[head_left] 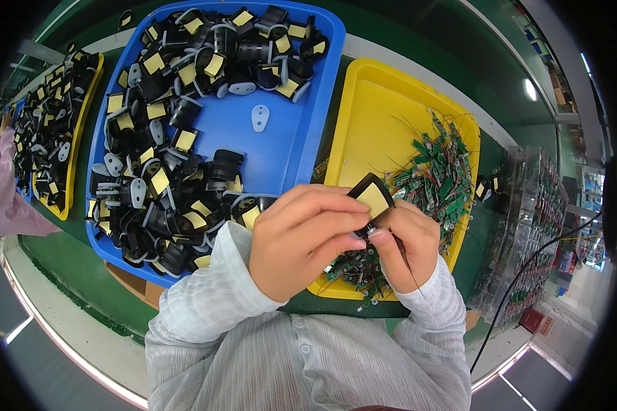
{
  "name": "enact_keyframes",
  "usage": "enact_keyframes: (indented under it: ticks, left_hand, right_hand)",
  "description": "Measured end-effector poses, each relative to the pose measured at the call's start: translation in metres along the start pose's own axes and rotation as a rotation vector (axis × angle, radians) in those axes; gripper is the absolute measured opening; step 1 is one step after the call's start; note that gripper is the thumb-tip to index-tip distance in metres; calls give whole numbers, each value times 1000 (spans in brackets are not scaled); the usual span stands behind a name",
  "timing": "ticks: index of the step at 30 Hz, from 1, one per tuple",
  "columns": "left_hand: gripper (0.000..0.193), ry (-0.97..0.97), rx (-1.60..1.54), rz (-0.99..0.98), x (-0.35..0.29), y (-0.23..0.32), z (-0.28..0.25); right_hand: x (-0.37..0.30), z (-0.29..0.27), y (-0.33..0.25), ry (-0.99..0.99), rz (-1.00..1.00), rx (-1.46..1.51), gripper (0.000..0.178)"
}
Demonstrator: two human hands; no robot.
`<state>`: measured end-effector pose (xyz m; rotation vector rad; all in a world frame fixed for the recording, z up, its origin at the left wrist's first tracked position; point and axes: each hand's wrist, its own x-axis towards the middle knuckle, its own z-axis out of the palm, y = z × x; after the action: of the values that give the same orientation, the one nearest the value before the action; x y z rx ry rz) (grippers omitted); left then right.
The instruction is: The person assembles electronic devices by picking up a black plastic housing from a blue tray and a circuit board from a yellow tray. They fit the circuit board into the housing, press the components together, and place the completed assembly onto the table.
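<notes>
My left hand grips a black plastic housing with a pale yellow rectangular pad on its face. Close against its lower end, my right hand has thumb and fingers pinched together. A small shiny bit shows between the fingertips of both hands, too small to name. Beneath the hands lies a yellow tray holding a heap of green circuit boards with thin wires. To the left, a blue tray holds many similar black housings with grey end pieces.
One loose grey oval plate lies on the blue tray's floor. Clear plastic racks with boards stand at the right, with a black cable beside them. Farther left is another yellow tray of housings, near a co-worker's pink sleeve.
</notes>
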<state>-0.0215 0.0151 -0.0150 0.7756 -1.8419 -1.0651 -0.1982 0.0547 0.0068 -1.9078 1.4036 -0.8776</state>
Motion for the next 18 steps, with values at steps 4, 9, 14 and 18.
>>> enact_keyframes:
  ticks: [4,9,14,18]
  left_hand:
    - [28,43,144,146,-3,2,2]
    - [28,3,84,111,-6,7,1]
    - [26,-50,13,8,-8,8,-2]
    - [20,-107,-336,-217,-2,8,1]
  right_hand:
    - [-1,-3,-1,4,-39,-40,7]
    - [-1,-6,0,-38,-35,71,8]
    - [-5,-7,9,-172,155,345,11]
    - [-2,-5,11,-116,232,463,14]
